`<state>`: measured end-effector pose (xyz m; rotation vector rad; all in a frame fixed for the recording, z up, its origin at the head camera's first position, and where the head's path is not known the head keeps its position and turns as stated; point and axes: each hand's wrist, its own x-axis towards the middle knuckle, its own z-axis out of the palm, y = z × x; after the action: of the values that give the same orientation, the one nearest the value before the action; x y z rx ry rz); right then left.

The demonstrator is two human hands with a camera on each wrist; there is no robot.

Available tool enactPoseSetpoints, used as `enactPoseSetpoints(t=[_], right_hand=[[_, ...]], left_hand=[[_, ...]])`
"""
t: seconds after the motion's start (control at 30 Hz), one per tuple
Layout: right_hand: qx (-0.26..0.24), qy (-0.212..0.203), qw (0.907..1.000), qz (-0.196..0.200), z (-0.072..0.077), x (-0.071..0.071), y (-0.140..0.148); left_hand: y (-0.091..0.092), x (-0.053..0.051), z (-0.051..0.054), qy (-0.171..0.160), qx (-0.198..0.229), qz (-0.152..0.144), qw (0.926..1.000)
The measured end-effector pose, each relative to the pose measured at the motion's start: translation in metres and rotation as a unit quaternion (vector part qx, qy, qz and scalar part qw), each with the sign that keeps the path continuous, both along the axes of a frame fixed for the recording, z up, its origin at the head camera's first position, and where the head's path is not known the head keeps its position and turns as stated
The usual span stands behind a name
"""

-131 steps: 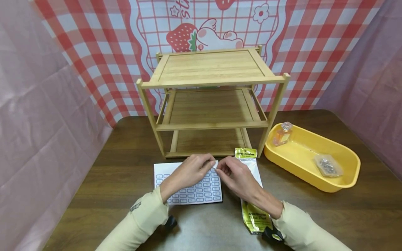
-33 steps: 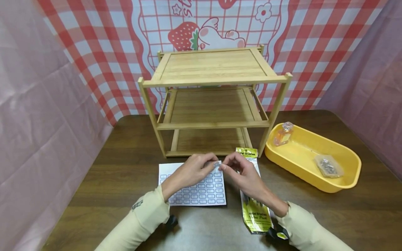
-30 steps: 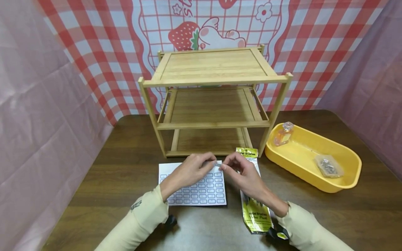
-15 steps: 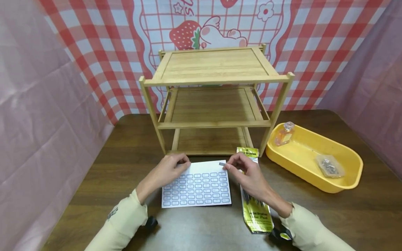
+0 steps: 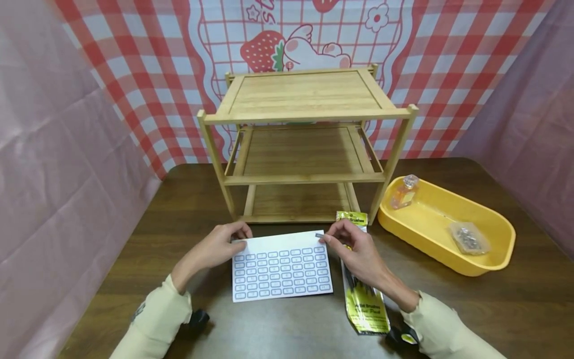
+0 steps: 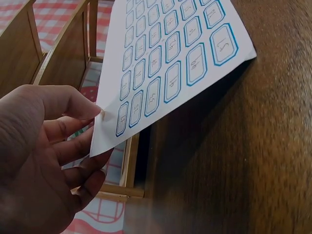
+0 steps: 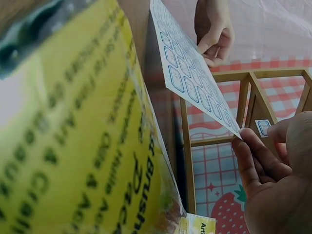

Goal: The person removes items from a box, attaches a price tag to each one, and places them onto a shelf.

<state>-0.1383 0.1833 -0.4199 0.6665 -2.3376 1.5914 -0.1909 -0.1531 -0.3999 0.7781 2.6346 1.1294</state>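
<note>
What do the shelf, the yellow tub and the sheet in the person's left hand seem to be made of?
Shelf: probably wood or bamboo, smooth, from its pale visible grain.
Yellow tub: likely moulded plastic, slightly glossy, from its even colour and rounded corners.
Sheet: paper or thin card, apparently matte, from its thin edge and blue-framed print.

- label sheet (image 5: 282, 270): white, rows of blue-outlined boxes;
- brush packet (image 5: 368, 311): yellow, black lettering;
- tub (image 5: 432, 214): yellow;
- backdrop (image 5: 448, 75): red-and-white checks;
- side drapes (image 5: 67, 174): pale pink;
- sleeves (image 5: 154, 319): cream.

Pale yellow sleeves (image 5: 154, 324) — dark left-sleeve mark (image 5: 138, 311), black wrist-worn pieces (image 5: 197, 321)
</note>
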Motion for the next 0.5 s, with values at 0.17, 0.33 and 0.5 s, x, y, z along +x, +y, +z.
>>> enactPoseSetpoints(t=[0.17, 0.33, 0.5], right_hand=[[0.011, -0.017, 0.9998, -0.004, 0.0003, 0.0003, 0.001], [0.017, -0.024, 0.9995, -0.008, -0.0004, 0.0007, 0.0014], [0.023, -0.02, 0.9995, -0.006, -0.0023, 0.0, 0.0017]], left_hand=[[-0.0043, -0.0003, -0.0016, 0.002, 0.016, 0.003, 0.9999], [-0.0072, 0.0002, -0.0025, 0.007, 0.023, 0.024, 0.9994], [-0.0094, 0.0002, -0.0032, 0.008, 0.032, 0.04, 0.9987]])
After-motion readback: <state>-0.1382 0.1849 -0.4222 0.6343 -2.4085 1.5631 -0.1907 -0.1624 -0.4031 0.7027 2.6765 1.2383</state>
